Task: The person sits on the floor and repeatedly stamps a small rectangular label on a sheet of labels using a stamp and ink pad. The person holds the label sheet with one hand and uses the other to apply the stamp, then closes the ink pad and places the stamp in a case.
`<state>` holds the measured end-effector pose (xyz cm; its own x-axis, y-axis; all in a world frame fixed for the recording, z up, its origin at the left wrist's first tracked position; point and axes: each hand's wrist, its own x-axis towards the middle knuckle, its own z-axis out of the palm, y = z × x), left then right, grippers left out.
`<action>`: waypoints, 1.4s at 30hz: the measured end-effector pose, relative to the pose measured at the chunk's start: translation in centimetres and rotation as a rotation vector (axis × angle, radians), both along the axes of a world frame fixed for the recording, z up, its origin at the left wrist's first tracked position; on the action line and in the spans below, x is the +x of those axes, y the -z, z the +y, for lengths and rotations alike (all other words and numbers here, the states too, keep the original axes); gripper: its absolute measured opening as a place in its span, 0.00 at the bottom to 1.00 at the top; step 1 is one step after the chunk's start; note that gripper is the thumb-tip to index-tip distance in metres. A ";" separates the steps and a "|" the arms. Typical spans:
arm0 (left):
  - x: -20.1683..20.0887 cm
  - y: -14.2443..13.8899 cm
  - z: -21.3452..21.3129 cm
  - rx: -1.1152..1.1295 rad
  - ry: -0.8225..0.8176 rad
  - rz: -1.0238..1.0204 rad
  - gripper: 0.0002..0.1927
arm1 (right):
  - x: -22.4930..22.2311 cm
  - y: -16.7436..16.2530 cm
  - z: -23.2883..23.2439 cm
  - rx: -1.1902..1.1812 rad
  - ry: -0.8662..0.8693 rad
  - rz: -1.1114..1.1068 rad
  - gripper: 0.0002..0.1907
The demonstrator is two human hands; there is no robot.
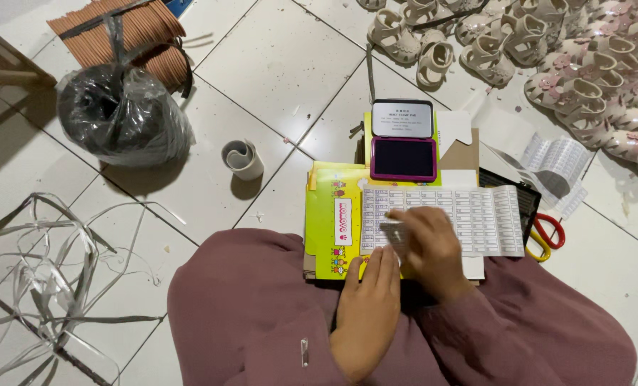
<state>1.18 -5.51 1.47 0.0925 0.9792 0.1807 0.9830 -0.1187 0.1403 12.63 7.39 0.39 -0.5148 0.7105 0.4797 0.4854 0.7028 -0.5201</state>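
Two bare hands over a white sheet of small printed labels (469, 218), laid across a bright yellow flat cardboard box (329, 225) on the lap above the white tiled floor (276, 64). Right hand (433, 246) curled around a small grey stamp (392, 232), pressed down near the sheet's left edge. Left hand (369, 307) flat, fingers together, fingertips touching the sheet's lower left corner, holding nothing. Just beyond the sheet's far edge, an open magenta ink pad with dark purple felt (403, 157), lid raised. Off the sheet's right end, red-and-yellow scissor handles (547, 236) beside a black tray (526, 193). Further label sheets (558, 164) near the floor's far right, next to cream strappy sandals (583, 93). Far left: crumpled black plastic bag (119, 114), grey tape roll (244, 159), loose silver strapping (47, 279).
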 end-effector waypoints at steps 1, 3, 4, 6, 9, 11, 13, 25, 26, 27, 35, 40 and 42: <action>0.0 0.0 -0.1 -0.009 0.000 -0.006 0.27 | 0.1 -0.2 0.5 -0.009 0.072 0.058 0.26; 0.0 -0.1 -0.3 -0.028 0.001 -0.017 0.27 | 0.1 -0.6 2.3 0.010 0.167 -0.043 0.25; 0.0 -0.2 -0.4 -0.027 -0.003 -0.029 0.27 | 0.0 -0.8 3.4 0.019 0.217 -0.095 0.24; -0.1 -0.3 -0.4 -0.018 -0.006 -0.049 0.27 | -0.7 -0.9 5.0 0.036 0.220 -0.139 0.22; -0.2 -0.4 -0.4 -0.097 0.032 -0.118 0.21 | -2.0 -0.6 6.1 0.010 0.228 -0.128 0.16; -0.2 -0.5 -0.5 -0.071 0.035 -0.107 0.23 | -2.3 -0.4 6.1 0.001 0.228 -0.135 0.13; -0.2 -0.4 -0.3 -0.053 0.028 -0.106 0.22 | -2.1 -0.4 6.0 0.028 0.217 -0.175 0.12; 0.3 0.2 -0.7 -0.116 0.054 -0.181 0.15 | 1.0 0.1 -2.8 0.092 -0.108 -0.109 0.24; 0.4 0.3 -0.7 -0.115 0.048 -0.189 0.15 | 1.0 0.2 -3.0 0.092 -0.107 -0.104 0.23; 0.5 0.4 -0.8 -0.113 0.042 -0.196 0.15 | 1.0 0.3 -3.1 0.093 -0.106 -0.098 0.23; 0.8 1.1 -0.8 -0.104 0.041 -0.210 0.14 | 0.8 0.7 -3.0 0.084 -0.114 -0.121 0.21; 0.8 0.4 -0.9 -0.049 -0.011 -0.242 0.13 | 0.6 0.7 -2.7 0.082 -0.114 -0.169 0.20; 0.9 0.0 -0.9 -0.018 -0.028 -0.220 0.13 | 0.5 0.4 -2.5 0.042 -0.111 -0.150 0.22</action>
